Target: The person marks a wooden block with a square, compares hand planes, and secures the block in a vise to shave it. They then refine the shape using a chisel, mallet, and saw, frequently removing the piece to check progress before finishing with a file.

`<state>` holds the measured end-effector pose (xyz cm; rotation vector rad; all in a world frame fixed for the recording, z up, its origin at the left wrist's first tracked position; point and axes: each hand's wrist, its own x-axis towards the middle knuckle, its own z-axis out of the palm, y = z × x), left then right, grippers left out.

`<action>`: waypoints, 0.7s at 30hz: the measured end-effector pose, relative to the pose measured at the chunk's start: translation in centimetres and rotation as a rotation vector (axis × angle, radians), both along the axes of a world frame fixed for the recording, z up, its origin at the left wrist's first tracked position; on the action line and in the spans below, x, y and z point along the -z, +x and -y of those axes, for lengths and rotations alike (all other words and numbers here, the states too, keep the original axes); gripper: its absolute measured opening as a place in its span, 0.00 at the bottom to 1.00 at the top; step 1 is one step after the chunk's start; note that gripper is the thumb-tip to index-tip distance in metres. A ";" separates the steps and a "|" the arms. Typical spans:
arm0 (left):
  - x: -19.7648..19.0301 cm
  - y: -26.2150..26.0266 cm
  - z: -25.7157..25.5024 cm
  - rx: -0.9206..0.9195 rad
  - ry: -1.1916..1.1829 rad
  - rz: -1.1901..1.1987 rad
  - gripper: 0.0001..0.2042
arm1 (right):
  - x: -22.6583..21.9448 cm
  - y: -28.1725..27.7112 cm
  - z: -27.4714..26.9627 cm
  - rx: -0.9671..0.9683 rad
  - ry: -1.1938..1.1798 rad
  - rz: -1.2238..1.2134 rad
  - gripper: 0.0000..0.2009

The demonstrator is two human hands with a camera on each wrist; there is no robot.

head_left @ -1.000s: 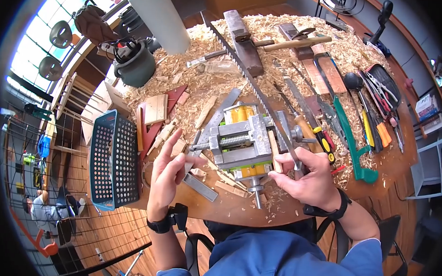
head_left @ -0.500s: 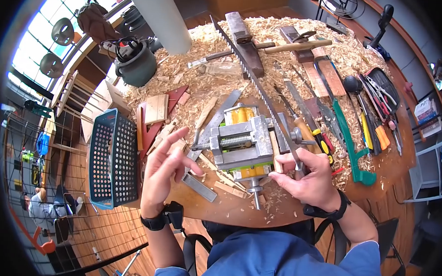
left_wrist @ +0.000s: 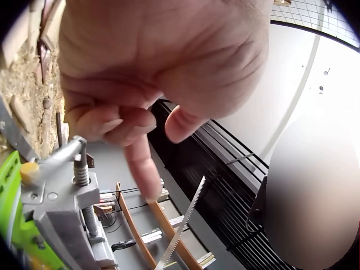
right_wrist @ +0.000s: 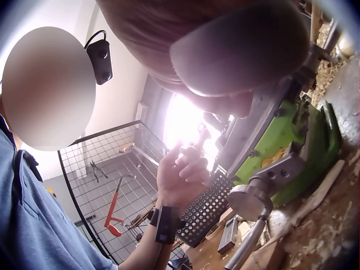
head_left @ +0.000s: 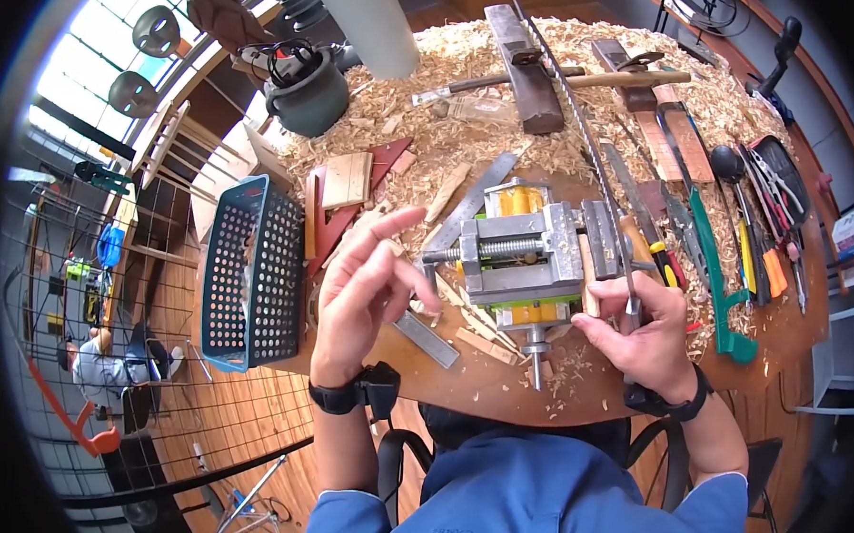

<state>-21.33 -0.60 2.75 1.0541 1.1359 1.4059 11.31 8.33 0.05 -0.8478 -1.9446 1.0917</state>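
My right hand point(head_left: 643, 333) grips a saw point(head_left: 585, 131) near its lower end, the handle mostly hidden in the palm. Its long, narrow toothed blade points away over the bench, passing just right of the vise. The thumb and fingertips lie right at the near end of a thin wooden strip point(head_left: 588, 264), which stands along the jaw side of a grey metal vise point(head_left: 523, 256) with green and yellow parts. Left of the vise, my left hand point(head_left: 361, 287) is raised with the index finger stretched out and the others loosely bent, holding nothing. The saw blade point(left_wrist: 183, 225) also shows in the left wrist view.
A perforated basket point(head_left: 225, 305) stands at the bench's left edge, near a dark pot point(head_left: 308, 99). Wood shavings point(head_left: 433, 138) cover the back. Two hand planes point(head_left: 526, 71) lie there; a green-handled saw point(head_left: 721, 298), screwdrivers and pliers point(head_left: 778, 187) are at right.
The head view has shifted, so the bench appears farther right. The saw blade stands steeper in view than before. My left hand's fingers have changed their bend; the right hand keeps its grip.
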 end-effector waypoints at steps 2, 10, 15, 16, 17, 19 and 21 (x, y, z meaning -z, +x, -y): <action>-0.7 0.7 0.2 -0.001 -0.119 -0.217 0.28 | 0.2 -0.1 0.0 0.004 0.026 -0.007 0.11; 1.8 0.6 -0.7 -0.163 -0.212 -0.126 0.28 | 0.0 -0.3 0.1 0.007 -0.012 -0.046 0.11; 1.2 0.5 -1.4 -0.145 0.018 0.067 0.25 | 0.2 -0.3 0.1 0.019 -0.005 -0.039 0.11; 0.7 0.4 -1.1 -0.129 -0.012 0.057 0.25 | 0.2 -0.3 0.1 0.022 0.010 -0.035 0.11; 1.1 0.4 -1.1 -0.128 -0.009 0.058 0.25 | 0.2 -0.3 0.0 0.024 0.027 -0.031 0.11; 2.1 0.2 -1.2 -0.132 0.027 -0.101 0.29 | 0.3 -0.3 0.0 0.026 0.004 -0.030 0.11; 2.6 0.2 -1.3 -0.131 0.042 -0.132 0.32 | 0.5 0.0 0.0 0.037 -0.017 -0.021 0.11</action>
